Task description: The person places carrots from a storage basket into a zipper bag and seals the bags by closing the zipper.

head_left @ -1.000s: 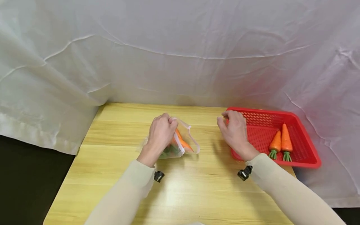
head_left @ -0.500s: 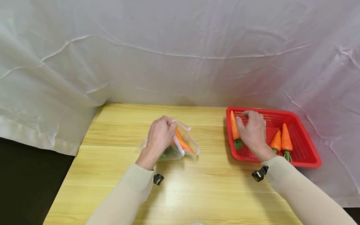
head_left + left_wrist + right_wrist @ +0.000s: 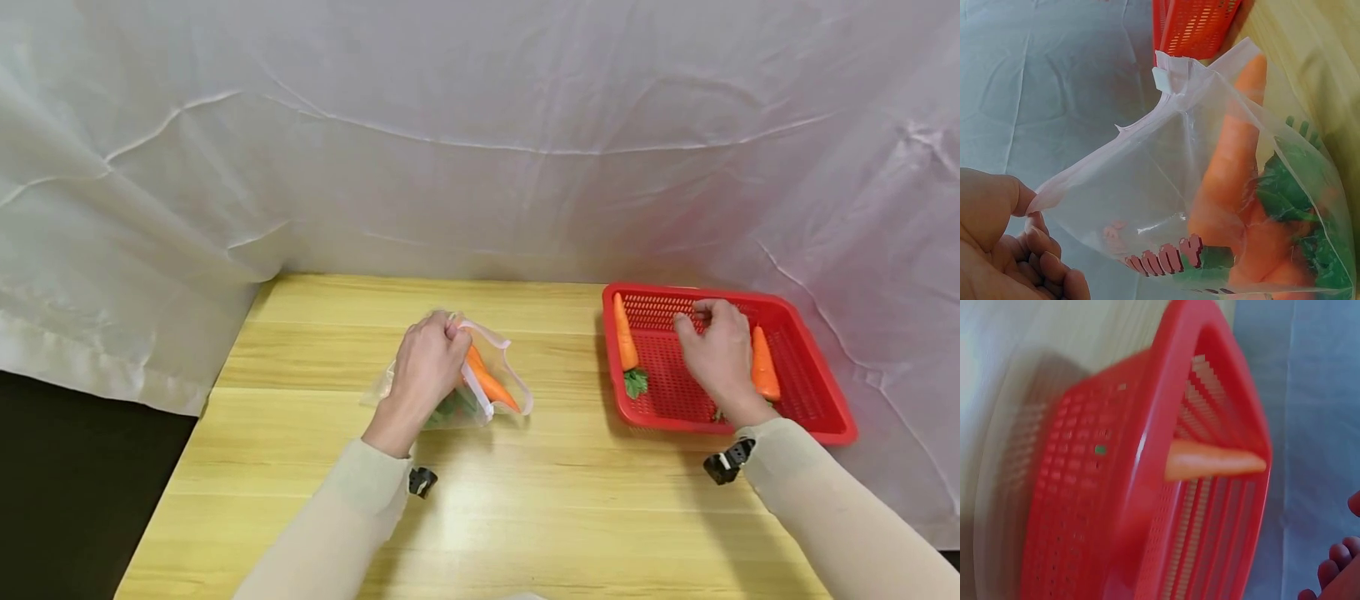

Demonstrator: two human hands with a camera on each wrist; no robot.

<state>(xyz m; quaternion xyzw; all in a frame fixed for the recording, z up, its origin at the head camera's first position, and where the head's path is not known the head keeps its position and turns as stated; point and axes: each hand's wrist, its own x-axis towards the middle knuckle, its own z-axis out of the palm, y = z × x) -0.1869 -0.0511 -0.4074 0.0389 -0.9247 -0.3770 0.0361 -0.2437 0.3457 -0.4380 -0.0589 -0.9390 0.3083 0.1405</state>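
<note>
My left hand (image 3: 426, 362) pinches the pale pink top edge of a clear zip bag (image 3: 453, 414). In the left wrist view the bag (image 3: 1147, 194) has a white slider (image 3: 1161, 80) and its mouth gapes; orange carrots (image 3: 1229, 162) and dark green leaves (image 3: 1291, 181) lie inside. Over the red basket (image 3: 618, 408) hovers my right hand (image 3: 720, 354), fingers loosely bent and holding nothing. One carrot (image 3: 624, 333) with a leafy top lies along the basket's left wall. Another carrot (image 3: 762, 367) is on the right, partly hidden by the hand.
The basket's rim (image 3: 1141, 450) stands up from the wooden table (image 3: 525, 492) at its right back. A pale cloth (image 3: 480, 192) hangs behind the table. The table's left edge borders a dark area (image 3: 67, 483).
My right hand has moved rightward from the basket's left side to over its middle right, uncovering the left carrot and covering part of the right ones. The left hand has kept its hold.
</note>
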